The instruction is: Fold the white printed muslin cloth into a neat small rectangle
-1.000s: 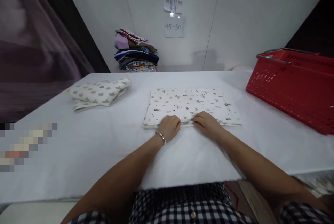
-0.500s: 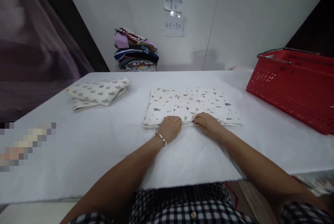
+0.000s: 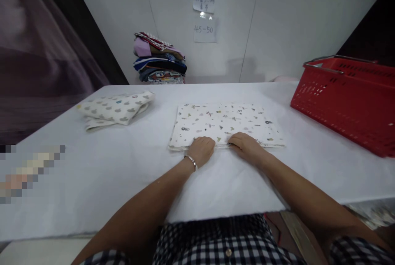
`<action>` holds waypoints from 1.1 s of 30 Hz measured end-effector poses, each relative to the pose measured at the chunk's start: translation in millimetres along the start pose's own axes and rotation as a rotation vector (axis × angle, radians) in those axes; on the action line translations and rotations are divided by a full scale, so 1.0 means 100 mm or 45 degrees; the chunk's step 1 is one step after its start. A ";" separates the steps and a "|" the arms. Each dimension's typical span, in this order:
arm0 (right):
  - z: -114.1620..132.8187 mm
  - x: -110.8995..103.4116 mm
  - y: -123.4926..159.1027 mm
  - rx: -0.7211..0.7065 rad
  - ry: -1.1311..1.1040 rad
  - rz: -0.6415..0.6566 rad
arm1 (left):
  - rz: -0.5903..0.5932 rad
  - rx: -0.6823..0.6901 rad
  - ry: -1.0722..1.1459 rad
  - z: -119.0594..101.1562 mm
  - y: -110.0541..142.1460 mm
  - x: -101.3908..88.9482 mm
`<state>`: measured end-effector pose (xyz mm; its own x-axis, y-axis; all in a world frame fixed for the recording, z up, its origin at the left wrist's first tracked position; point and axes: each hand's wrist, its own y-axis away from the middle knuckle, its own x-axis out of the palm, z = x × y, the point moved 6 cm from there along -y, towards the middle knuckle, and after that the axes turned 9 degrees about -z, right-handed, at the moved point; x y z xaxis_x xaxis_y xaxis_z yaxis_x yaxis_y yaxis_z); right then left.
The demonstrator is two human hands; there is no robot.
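A white cloth (image 3: 222, 123) with small printed figures and plants lies folded into a flat rectangle on the white-covered table. My left hand (image 3: 202, 150), with a bracelet at the wrist, has its fingers curled over the near edge of the cloth, left of its middle. A short gap to the right, my right hand (image 3: 245, 145) grips the same edge, fingers bent together. The undersides of both hands are hidden, with the thumbs out of sight. The layered edge of the cloth shows between and beside the hands.
Another cloth (image 3: 117, 108) with grey prints lies loosely folded at the table's left. A red basket (image 3: 345, 104) with metal handles stands on the right. Behind the table's far edge rises a stack of folded fabrics (image 3: 160, 59). Paper signs (image 3: 204, 30) hang on the wall.
Both hands stay at the near edge of the folded cloth, almost unmoved. The whole view has shifted very slightly.
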<state>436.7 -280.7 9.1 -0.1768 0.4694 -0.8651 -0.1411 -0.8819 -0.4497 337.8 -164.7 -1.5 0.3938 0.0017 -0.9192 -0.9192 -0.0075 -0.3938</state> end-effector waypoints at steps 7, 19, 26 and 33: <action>0.01 -0.01 -0.03 -0.027 -0.008 -0.056 | -0.069 -0.038 0.127 0.03 0.05 -0.03; -0.06 -0.03 0.03 0.000 -0.068 -0.017 | -0.053 -0.075 0.148 0.07 0.02 0.01; -0.06 -0.03 0.02 0.033 -0.036 -0.036 | -0.076 -0.070 0.201 0.09 0.03 0.02; -0.04 -0.05 0.01 0.025 -0.010 -0.083 | -0.082 -0.111 0.241 0.11 0.02 0.02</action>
<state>441.5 -284.3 12.0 -0.1742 0.5261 -0.8324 -0.1718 -0.8486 -0.5004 336.6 -153.6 -4.4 0.4538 -0.1824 -0.8722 -0.8911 -0.0996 -0.4428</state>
